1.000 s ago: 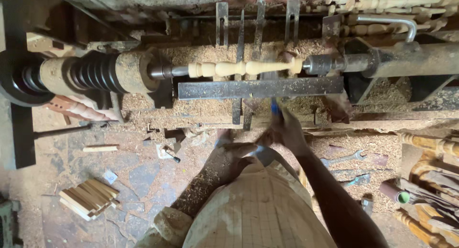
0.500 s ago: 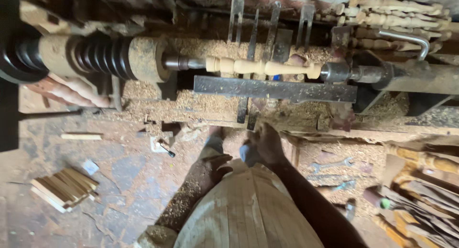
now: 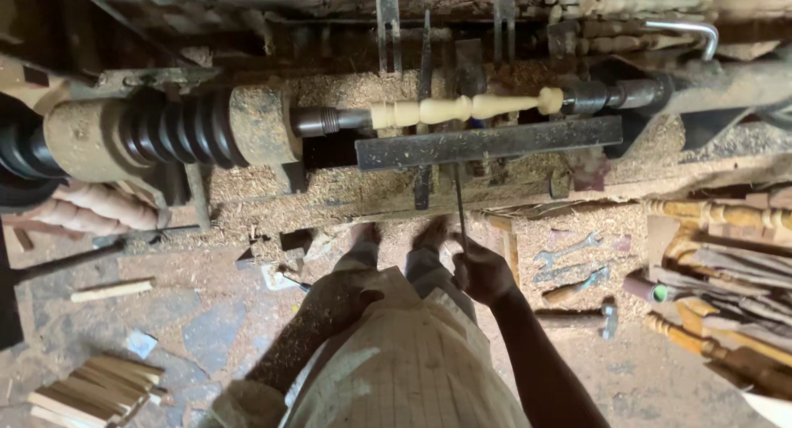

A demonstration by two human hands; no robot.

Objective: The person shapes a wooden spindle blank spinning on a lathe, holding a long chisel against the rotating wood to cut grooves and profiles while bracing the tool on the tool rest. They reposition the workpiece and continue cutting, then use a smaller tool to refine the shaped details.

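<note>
a: where was the right hand (image 3: 483, 273)?
b: below the tool rest (image 3: 488, 142), fingers clamped round the handle of a thin chisel (image 3: 460, 205). the blade ran up from the fist to the rest's lower edge.

a: and the turned spindle (image 3: 466, 108)?
b: pale wood, just above the tool rest, held between the drive end at its left and the tailstock (image 3: 615, 95) at its right. the rest lay between chisel and spindle.

a: left hand?
b: not seen. the person's shirt (image 3: 404, 370) covered that side.

a: what else lay near the rest?
b: stepped dark pulley (image 3: 177, 131) well to its left. sawdust packed under and behind it. bare feet (image 3: 400, 234) just below it. wrenches (image 3: 569, 259) and a hammer (image 3: 582, 316) on the floor to its lower right, finished turned legs (image 3: 718, 222) further right. a bundle of wood strips (image 3: 95, 387) far down to its left.
</note>
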